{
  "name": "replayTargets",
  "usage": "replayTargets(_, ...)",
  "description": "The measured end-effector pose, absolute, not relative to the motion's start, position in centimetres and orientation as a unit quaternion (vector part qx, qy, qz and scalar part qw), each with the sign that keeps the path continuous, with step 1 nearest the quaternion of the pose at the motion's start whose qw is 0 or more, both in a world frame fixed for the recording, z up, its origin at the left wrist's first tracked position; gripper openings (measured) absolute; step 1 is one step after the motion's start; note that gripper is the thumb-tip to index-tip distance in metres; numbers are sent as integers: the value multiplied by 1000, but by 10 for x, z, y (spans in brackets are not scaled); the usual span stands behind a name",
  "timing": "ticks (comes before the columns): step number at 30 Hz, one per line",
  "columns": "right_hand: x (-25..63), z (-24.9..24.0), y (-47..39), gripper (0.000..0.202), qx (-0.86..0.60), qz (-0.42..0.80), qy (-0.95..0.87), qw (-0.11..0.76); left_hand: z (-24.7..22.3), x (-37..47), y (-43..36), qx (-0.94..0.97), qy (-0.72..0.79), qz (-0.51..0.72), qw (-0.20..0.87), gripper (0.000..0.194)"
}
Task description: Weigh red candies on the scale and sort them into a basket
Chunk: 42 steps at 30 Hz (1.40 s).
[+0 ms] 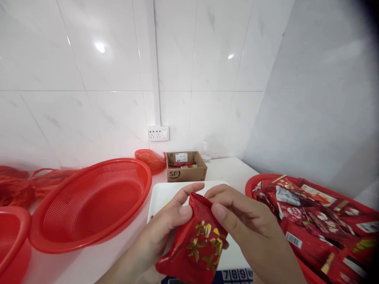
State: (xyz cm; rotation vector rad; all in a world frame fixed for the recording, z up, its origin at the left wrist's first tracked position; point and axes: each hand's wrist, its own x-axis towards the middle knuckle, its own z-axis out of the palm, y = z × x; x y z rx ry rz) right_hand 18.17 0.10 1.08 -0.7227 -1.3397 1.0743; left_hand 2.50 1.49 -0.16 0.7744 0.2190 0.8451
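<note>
Both of my hands hold a red snack packet (197,246) with gold characters printed on its front. My left hand (166,225) grips its left side, the thumb near the top seam and the index finger stretched out above. My right hand (248,225) pinches the top right edge of the packet between thumb and fingers. The packet is tilted, its crimped end pointing up and away. Beneath it sits a white weighing scale (160,193), partly hidden by my hands, with a number keypad (237,275) at the front.
A red plastic basket (142,197) stands on the left, with part of a second red basket (25,232) beside it. On the right, a red basket (251,181) is heaped with red packets (319,221). A cardboard box (186,174) and red plastic bag (149,159) stand near the wall.
</note>
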Motion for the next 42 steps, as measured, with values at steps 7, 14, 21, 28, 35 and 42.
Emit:
replayTargets(7,177,14,-5,24,-348,440,-547,621,-6,28,19,370,82,377,845,58)
replayTargets(14,179,15,-10,28,-368,408,-581,600,-10,34,19,415,63,324,848,80)
replayTargets(21,186,16,-8,16,-325,438,-639,543,-14,35,19,470,55,325,818,69)
replayTargets(28,183,14,-10,23,-350,461,-585,568,-19,39,24,455,77,326,825,70)
replayTargets(35,180,11,-1,21,-418,124,-542,718,-2,34,20,454,134,419,775,81)
replayTargets(42,172,3,-4,12,-360,38,-602,712,-3,35,12,467,183,511,698,57)
